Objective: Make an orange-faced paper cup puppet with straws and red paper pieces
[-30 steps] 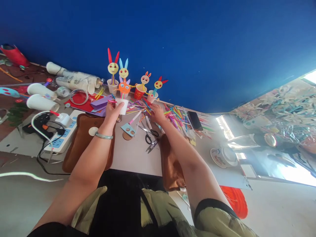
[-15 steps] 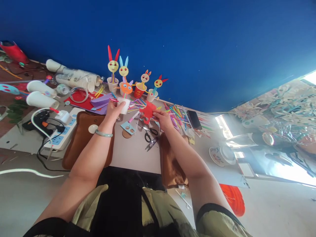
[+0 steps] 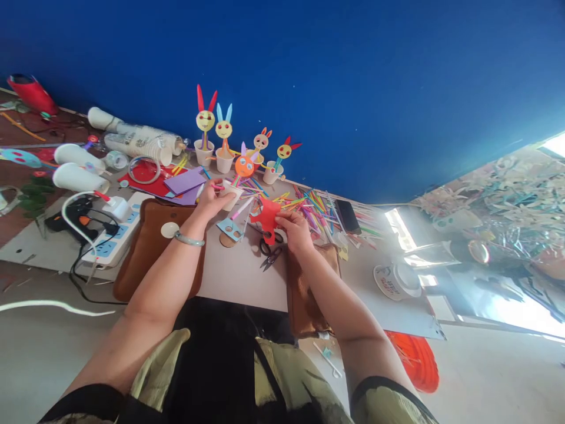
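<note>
Here, a power strip (image 3: 115, 235) lies on the desk (image 3: 242, 280), left of the blue card (image 3: 229, 229). The fingers of the left hand (image 3: 210, 203) grip a tilted white cup (image 3: 231, 197) bearing an orange-faced figure (image 3: 244, 166), just beyond the blue card. Right of it, the fingers of the right hand (image 3: 295, 231) pinch a red sheet (image 3: 266, 217) with cut-outs, partly covering black-handled scissors (image 3: 264, 247); a phone (image 3: 348, 216) lies farther right.

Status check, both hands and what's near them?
Left hand: holding white cup, orange-faced figure in it. Right hand: pinching red cut paper. Black-handled scissors partly beneath the paper.
</note>
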A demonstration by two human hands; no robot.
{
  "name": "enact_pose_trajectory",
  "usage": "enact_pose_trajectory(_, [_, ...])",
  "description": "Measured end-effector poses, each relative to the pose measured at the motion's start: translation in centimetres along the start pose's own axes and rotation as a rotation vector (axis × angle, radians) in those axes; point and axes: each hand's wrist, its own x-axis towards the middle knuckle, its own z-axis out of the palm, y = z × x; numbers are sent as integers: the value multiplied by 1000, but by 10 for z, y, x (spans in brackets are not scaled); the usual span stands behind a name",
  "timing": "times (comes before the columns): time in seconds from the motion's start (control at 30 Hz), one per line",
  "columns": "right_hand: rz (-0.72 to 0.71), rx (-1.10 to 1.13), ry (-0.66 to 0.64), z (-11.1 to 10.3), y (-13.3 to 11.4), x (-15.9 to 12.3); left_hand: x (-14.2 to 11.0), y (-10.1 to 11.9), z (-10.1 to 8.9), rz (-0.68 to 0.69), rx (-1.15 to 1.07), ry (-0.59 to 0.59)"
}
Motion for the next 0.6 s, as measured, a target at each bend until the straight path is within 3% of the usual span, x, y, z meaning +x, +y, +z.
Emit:
enact_pose_trajectory(0.23, [50,72,-15,1,2,-11,-3,6,6,-173,-115,-70])
enact_pose_trajectory(0.37, [60,73,-27,1,2,-13,-7,11,5,-233,-103,6])
enact_pose_trajectory(0.6, [54,75,-21,-1,4,-12,-11,22,1,-205,-46,115])
